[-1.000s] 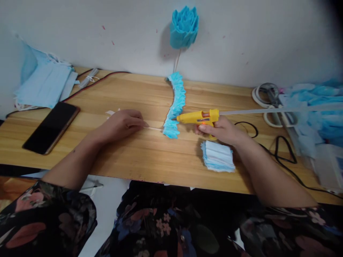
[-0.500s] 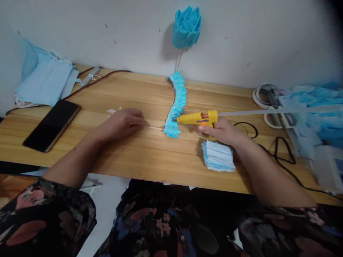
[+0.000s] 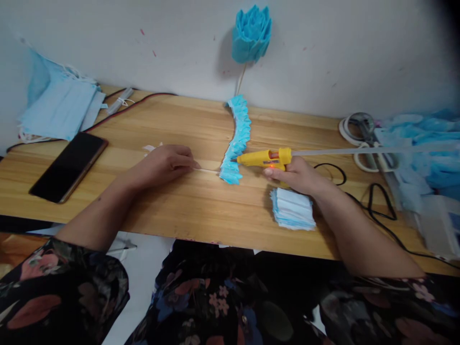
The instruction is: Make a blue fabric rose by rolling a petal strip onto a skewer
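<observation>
My left hand (image 3: 170, 163) pinches a thin white stick (image 3: 208, 171) that runs right to the lower end of a curved strip of overlapping light-blue pieces (image 3: 240, 129). My right hand (image 3: 294, 176) is wrapped round a yellow hot glue gun (image 3: 264, 158) with a small red light lit. Its nozzle is at the lower part of the blue strip; whether it touches cannot be told. A long clear glue stick (image 3: 334, 152) sticks out of the gun's back. Below the right wrist lies a stack of white and pale-blue cut pieces (image 3: 293, 209).
A blue flower (image 3: 251, 36) on a stem leans at the wall. Face masks (image 3: 57, 105), bundled clear sticks (image 3: 120, 101) and a phone (image 3: 68, 166) lie left. Scissors (image 3: 370, 148), a tape roll (image 3: 349, 132), blue material (image 3: 424, 153) and a black cable (image 3: 381, 225) are right.
Hardly anything differs. Both hands, the glue gun and the blue strip keep their places, and the whole view has shifted very slightly.
</observation>
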### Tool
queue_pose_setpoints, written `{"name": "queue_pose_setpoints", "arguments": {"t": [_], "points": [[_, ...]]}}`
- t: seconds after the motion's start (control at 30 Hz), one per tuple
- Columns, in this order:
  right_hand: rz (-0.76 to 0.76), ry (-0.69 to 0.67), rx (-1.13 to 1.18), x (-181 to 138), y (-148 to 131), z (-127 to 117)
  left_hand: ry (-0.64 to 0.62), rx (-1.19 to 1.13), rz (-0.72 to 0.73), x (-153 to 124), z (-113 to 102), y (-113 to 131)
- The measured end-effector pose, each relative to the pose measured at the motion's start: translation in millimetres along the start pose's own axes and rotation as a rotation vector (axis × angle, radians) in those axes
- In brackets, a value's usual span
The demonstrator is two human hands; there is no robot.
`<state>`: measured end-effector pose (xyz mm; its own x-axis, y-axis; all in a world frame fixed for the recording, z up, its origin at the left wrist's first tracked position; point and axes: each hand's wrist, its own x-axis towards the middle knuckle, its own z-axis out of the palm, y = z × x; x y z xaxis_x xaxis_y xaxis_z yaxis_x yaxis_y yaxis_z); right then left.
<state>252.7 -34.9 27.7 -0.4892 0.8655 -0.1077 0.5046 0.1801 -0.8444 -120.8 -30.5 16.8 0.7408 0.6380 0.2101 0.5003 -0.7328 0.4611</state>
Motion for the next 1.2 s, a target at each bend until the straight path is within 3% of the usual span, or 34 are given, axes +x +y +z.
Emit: {"name": "queue_pose_setpoints", "arguments": {"t": [0.37,0.5,0.63,0.9,1.2], "points": [[0.006,-0.037,0.028,-3,-7,-4,-0.013,0.001,-0.028,1,-2,3],[0.084,-0.094,0.016,-7,-5,-12,-0.004,-0.007,-0.012,0,-2,1],[0.058,-0.142,0.04,-9,1,-25,-0.023,-0.007,-0.044,1,-3,3],[0.048,0.058,0.03,-2,8,-11,-0.043,-0.003,-0.054,0,-3,4],[-0.01,0.07,-0.023,3,2,-1,-0.038,-0.006,-0.06,0,-3,5]]}}
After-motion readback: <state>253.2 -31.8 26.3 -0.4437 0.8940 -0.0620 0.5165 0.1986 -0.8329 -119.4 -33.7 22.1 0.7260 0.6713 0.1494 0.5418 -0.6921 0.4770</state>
